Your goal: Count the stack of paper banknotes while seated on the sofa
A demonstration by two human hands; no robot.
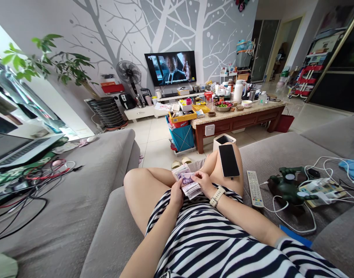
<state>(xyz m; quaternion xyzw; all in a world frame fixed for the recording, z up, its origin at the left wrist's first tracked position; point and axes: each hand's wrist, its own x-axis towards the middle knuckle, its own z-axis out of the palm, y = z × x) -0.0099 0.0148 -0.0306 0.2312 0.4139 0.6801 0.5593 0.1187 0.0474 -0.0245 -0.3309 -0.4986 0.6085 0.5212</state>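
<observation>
A stack of purple banknotes point(191, 187) rests just above my lap. My left hand point(176, 193) is closed round its left edge, thumb on top. At the upper right corner, my right hand point(205, 184) pinches the notes between thumb and fingers; a cream watch point(217, 196) is on that wrist. More banknotes point(180, 171) stick out beyond the stack, fanned toward my knees. On my right thigh lies a smartphone point(229, 160) with a dark screen. The undersides of the notes and several fingertips are hidden.
A white remote point(254, 189) lies on the grey sofa point(107, 227) to my right, beside a dark green figure point(290, 187) and a power strip point(322, 191) with tangled cables. Left are a laptop point(11, 148) and more cables. A cluttered coffee table point(240, 120) stands ahead, a television point(171, 68) beyond.
</observation>
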